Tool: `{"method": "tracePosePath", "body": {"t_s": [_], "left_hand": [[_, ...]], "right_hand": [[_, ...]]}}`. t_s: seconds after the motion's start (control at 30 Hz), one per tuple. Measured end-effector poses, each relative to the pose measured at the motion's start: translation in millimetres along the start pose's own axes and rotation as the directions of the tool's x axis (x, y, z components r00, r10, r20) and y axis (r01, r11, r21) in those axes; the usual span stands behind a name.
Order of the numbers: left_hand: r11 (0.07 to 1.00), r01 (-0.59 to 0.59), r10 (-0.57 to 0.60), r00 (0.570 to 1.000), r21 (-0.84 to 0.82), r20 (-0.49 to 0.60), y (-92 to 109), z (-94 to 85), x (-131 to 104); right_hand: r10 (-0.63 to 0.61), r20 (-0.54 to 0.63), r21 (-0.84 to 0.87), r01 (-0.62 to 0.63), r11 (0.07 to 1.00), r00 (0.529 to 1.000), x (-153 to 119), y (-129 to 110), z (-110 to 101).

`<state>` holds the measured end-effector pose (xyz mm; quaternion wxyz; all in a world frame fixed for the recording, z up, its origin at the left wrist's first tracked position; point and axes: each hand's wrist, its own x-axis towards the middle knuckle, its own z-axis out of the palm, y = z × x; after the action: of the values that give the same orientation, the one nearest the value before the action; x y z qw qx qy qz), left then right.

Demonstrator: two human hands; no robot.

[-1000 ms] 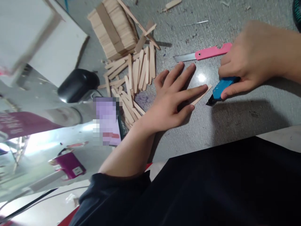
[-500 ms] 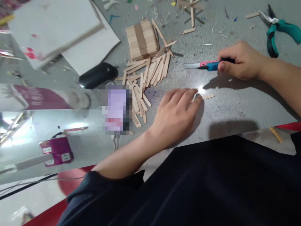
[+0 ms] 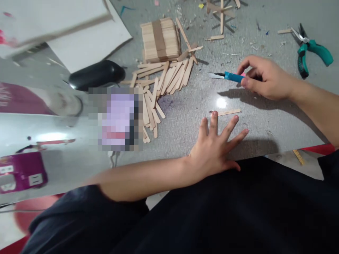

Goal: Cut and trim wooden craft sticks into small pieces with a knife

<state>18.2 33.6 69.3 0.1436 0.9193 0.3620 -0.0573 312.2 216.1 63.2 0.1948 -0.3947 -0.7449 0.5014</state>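
Observation:
My right hand grips a blue utility knife with a bit of pink on it, its blade pointing left above the table. My left hand is spread wide near the table's front edge, palm down and holding nothing. Just beyond its fingertips lies a single wooden craft stick; the middle finger reaches the stick's left end, though I cannot tell whether it touches. To the left, a heap of loose craft sticks spreads below a banded bundle of craft sticks.
Teal-handled pliers lie at the far right. Joined sticks stand at the back. On the left are a dark rounded case, a blurred-out phone-like object, a purple box and white boards.
My left hand has drawn back toward me from the single stick and spread its fingers, uncovering the stick. The knife has turned slightly in my right hand. The view has shifted a little.

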Motion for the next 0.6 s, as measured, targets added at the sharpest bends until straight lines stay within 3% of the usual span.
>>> {"method": "tracePosePath", "body": {"t_s": [0.1, 0.17, 0.23, 0.37, 0.6], "left_hand": [[1.000, 0.004, -0.004, 1.000, -0.024, -0.023, 0.6, 0.4, -2.2], [0.999, 0.015, -0.016, 0.999, -0.033, -0.038, 2.3, 2.1, -2.9], [0.999, 0.022, -0.024, 0.999, -0.038, -0.042, 4.3, 5.2, -2.7], [0.998, 0.023, -0.026, 0.998, -0.062, -0.053, 7.5, 12.2, -1.2], [0.994, 0.030, -0.040, 0.995, -0.101, -0.096, 9.9, 18.1, -0.6]], "right_hand": [[0.002, 0.168, 0.032, -0.007, 0.999, 0.986, -6.4, -14.1, -3.9], [-0.016, 0.217, 0.047, 0.006, 0.999, 0.976, -9.7, -20.2, -2.0], [-0.016, 0.199, 0.060, 0.004, 0.998, 0.980, -13.1, -23.7, 5.6], [0.041, 0.045, 0.106, -0.046, 0.993, 0.998, -24.0, -28.9, 32.9], [0.042, 0.004, 0.101, -0.042, 0.994, 0.999, -41.2, -34.5, 62.2]]}}
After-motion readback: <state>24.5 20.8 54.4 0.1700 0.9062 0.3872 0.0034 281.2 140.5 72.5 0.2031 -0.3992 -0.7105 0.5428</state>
